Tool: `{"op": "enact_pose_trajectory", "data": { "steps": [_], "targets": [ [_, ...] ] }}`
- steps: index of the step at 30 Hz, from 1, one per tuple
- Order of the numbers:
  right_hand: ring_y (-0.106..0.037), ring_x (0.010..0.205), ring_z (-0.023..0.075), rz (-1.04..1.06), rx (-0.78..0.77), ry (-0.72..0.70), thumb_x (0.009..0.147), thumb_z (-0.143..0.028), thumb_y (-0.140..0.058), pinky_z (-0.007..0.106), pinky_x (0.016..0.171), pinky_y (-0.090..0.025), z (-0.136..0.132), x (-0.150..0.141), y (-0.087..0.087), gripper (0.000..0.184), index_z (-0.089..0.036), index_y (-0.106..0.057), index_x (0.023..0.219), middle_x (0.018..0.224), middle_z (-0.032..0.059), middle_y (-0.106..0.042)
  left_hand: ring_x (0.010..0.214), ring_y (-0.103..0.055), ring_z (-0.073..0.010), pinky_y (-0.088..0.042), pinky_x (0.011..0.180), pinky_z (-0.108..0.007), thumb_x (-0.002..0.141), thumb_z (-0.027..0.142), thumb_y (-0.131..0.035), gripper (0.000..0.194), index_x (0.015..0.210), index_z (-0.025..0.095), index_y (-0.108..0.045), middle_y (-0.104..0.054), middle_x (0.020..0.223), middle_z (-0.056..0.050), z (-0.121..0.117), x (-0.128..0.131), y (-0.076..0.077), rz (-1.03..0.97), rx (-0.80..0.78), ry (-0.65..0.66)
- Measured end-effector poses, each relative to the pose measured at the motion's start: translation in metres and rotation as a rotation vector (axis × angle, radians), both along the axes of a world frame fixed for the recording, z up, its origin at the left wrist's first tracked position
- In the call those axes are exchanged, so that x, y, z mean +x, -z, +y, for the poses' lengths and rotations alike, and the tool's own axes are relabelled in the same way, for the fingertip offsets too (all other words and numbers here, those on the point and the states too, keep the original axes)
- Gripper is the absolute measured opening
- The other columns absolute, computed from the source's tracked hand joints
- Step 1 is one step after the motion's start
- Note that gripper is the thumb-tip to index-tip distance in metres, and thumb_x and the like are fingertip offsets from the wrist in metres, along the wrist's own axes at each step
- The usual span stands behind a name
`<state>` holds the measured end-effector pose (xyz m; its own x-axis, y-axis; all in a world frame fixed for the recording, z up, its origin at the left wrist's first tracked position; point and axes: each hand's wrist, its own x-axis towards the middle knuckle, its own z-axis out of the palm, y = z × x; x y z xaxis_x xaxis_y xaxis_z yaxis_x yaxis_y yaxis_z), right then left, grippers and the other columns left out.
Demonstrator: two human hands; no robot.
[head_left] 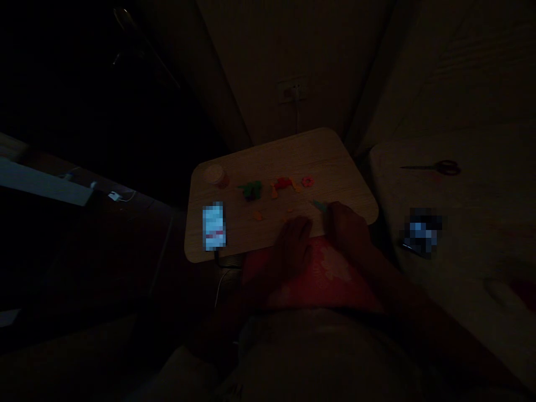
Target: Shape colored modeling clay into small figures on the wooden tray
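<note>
The room is very dark. My right hand (345, 223) is closed round a pale teal tool with a pointed tip (319, 206), perhaps a plastic knife; its tip points left, low over the small wooden table (335, 162). My left hand (295, 237) lies at the table's near edge, fingers forward and holding nothing I can see. Small orange pieces (257, 215) lie to its left and ahead. Further back are a green lumpy figure (252, 190), a red-and-orange shape (283, 183) with leg-like ends, and a pinkish-red flower-shaped ring (307, 181).
A lit phone (214, 226) with a cable lies at the table's left, with a round tub (215, 175) behind it. On the surface to the right are scissors (444, 167) and a blurred-out device (422, 234). A wall socket (292, 89) holds a plug.
</note>
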<state>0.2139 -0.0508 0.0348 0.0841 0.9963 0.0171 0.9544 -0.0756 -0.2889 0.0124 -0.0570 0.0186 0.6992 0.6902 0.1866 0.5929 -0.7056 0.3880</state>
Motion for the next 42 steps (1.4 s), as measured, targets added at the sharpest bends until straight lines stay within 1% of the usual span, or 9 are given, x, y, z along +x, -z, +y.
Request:
{"op": "enact_pose_trajectory", "data": {
  "steps": [4,7,13,17,20,22,30,36,42],
  "targets": [
    [-0.069,0.069,0.0272,0.036,-0.124,0.078,0.103,-0.025,-0.044,0.032,0.060,-0.036,-0.014,-0.007,-0.006,0.020,-0.016,-0.056,0.115,0.085,0.0140,-0.074,0.150,-0.039,-0.0375,-0.036,0.124,-0.061,0.100,0.026,-0.046,0.066,0.161,0.013,-0.028,-0.042,0.158,-0.023,0.000,0.000,0.001,-0.023,-0.006,0.003],
    [-0.071,0.070,0.0277,0.076,-0.089,0.100,0.100,-0.022,-0.046,0.032,0.059,-0.037,-0.026,-0.010,-0.004,0.021,-0.017,-0.056,0.117,0.087,0.0142,-0.075,0.147,-0.043,-0.0372,-0.039,0.122,-0.061,0.100,0.026,-0.046,0.064,0.161,0.013,-0.029,-0.044,0.156,-0.022,0.001,0.001,0.001,-0.041,-0.004,0.015],
    [-0.072,0.074,0.0286,0.182,0.011,0.101,0.094,-0.019,-0.051,0.032,0.060,-0.040,-0.046,-0.015,0.003,0.040,-0.012,-0.053,0.133,0.091,0.0151,-0.078,0.146,-0.044,-0.0361,-0.039,0.123,-0.059,0.101,0.027,-0.044,0.060,0.158,0.011,-0.034,-0.046,0.154,-0.023,0.002,0.000,-0.001,-0.047,0.018,0.024],
    [-0.071,0.068,0.0266,0.195,-0.014,0.126,0.099,-0.024,-0.050,0.031,0.058,-0.038,-0.053,-0.016,0.002,0.025,-0.014,-0.062,0.118,0.083,0.0129,-0.077,0.147,-0.043,-0.0354,-0.039,0.123,-0.058,0.101,0.027,-0.045,0.059,0.157,0.010,-0.035,-0.046,0.155,-0.023,0.002,0.000,-0.001,-0.049,0.011,0.019],
    [-0.069,0.064,0.0247,0.155,-0.020,0.135,0.100,-0.033,-0.054,0.031,0.055,-0.034,-0.055,-0.017,0.001,0.019,-0.018,-0.065,0.097,0.074,0.0105,-0.074,0.148,-0.042,-0.0350,-0.039,0.123,-0.058,0.101,0.027,-0.045,0.059,0.157,0.012,-0.036,-0.046,0.155,-0.022,0.003,0.000,-0.001,-0.039,-0.008,0.013],
    [-0.068,0.062,0.0240,0.120,-0.013,0.139,0.100,-0.036,-0.055,0.031,0.054,-0.031,-0.055,-0.019,0.001,0.022,-0.018,-0.065,0.094,0.074,0.0107,-0.074,0.148,-0.043,-0.0346,-0.039,0.123,-0.058,0.101,0.027,-0.045,0.058,0.156,0.012,-0.037,-0.047,0.155,-0.021,0.003,-0.001,0.001,-0.044,-0.002,0.014],
    [-0.069,0.065,0.0234,0.095,-0.090,0.041,0.103,-0.034,-0.050,0.032,0.055,-0.026,-0.052,-0.034,-0.003,0.026,-0.017,-0.070,0.103,0.080,0.0119,-0.078,0.147,-0.043,-0.0343,-0.041,0.121,-0.059,0.102,0.028,-0.047,0.057,0.156,0.013,-0.037,-0.048,0.154,-0.022,0.003,-0.004,0.011,-0.093,0.023,0.013],
    [-0.070,0.069,0.0232,0.123,-0.155,0.043,0.102,-0.030,-0.050,0.032,0.057,-0.028,-0.047,-0.044,-0.011,0.025,-0.015,-0.071,0.104,0.085,0.0122,-0.079,0.144,-0.048,-0.0336,-0.044,0.119,-0.058,0.102,0.028,-0.047,0.055,0.155,0.016,-0.040,-0.050,0.153,-0.020,0.005,-0.002,0.008,-0.110,0.033,0.018],
    [-0.070,0.071,0.0230,0.183,-0.170,0.016,0.103,-0.029,-0.049,0.031,0.059,-0.030,-0.044,-0.044,-0.004,0.025,-0.016,-0.069,0.107,0.089,0.0119,-0.079,0.143,-0.049,-0.0333,-0.044,0.119,-0.056,0.099,0.025,-0.049,0.055,0.153,0.012,-0.043,-0.054,0.150,-0.021,0.005,-0.002,0.004,-0.116,0.044,0.039]
  ]
}}
